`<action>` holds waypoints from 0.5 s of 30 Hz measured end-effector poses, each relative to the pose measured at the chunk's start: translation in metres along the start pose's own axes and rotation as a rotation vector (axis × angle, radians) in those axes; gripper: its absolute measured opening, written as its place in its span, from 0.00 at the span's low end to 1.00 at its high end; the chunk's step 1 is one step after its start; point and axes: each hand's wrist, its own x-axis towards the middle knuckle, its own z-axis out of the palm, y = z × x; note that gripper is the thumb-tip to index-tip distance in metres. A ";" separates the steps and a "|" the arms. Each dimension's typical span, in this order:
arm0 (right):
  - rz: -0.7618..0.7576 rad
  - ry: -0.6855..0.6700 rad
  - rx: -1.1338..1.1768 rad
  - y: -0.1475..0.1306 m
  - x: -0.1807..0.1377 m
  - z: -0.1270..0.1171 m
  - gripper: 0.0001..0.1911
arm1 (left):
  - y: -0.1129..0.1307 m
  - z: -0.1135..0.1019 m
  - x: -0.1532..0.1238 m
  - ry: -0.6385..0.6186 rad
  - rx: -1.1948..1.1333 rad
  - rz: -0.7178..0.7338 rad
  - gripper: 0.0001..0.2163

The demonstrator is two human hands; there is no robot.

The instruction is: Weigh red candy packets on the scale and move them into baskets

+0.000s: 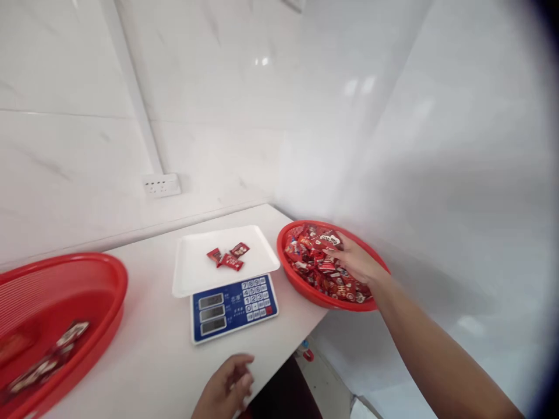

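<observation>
My right hand (351, 256) reaches into the red plastic basket (301, 291) at the right, its fingers closed on a red wrapped snack packet (324, 240) with white lettering. Many small red-wrapped packets (325, 273) fill this basket. By the front edge of the table is my left hand (227, 387), fingers loosely bent, thumb apart, nothing in it. Several red wrapped packets (230, 262) lie together on the white tray (192, 267) of a scale. The scale's blue panel (236, 308) carries number keys and three displays, whose digits I cannot read.
Another red basket (109, 308) stands at the left with a few dark and red wrapped packets (48, 361) in it. White walls close in behind and at the right. A socket (161, 185) sits on the back wall. The white table (148, 355) ends in front of the right basket.
</observation>
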 end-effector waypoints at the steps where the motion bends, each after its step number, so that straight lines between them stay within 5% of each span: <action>1: 0.014 -0.033 0.035 -0.008 -0.012 0.014 0.29 | 0.012 0.005 -0.003 -0.062 -0.132 0.006 0.24; 7: -0.051 -0.712 0.147 -0.021 -0.099 0.126 0.13 | 0.044 0.023 -0.005 -0.144 -0.775 -0.134 0.28; 11: -0.141 -0.639 0.147 -0.008 -0.140 0.178 0.18 | 0.028 0.016 -0.015 0.014 -0.703 -0.255 0.20; 15: -0.108 -0.698 0.218 -0.003 -0.150 0.189 0.22 | 0.018 0.007 -0.025 0.072 -0.633 -0.316 0.17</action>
